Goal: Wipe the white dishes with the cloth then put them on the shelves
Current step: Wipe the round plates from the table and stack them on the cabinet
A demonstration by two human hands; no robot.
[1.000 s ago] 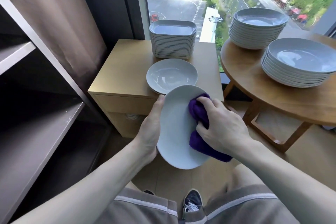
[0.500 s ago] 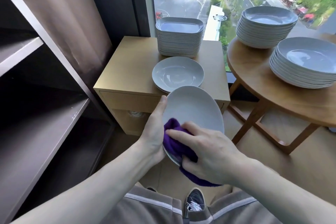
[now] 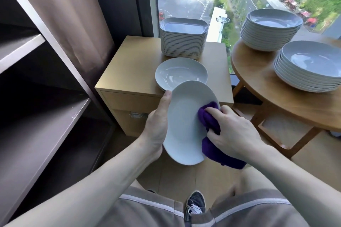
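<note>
Dish (image 3: 184, 127): your left hand (image 3: 156, 125) grips its 9 o'clock rim. Cloth (image 3: 210, 118): your right hand (image 3: 236, 134) clenches it at 3 o'clock. Shelves (image 3: 46, 131): 9 o'clock of the dish.

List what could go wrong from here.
The white oval dish is held by its rim in the left hand alone, above the floor; pressure from the purple cloth in the right hand could slip it loose. Its far edge could knock the round white plates on the wooden cabinet.
</note>
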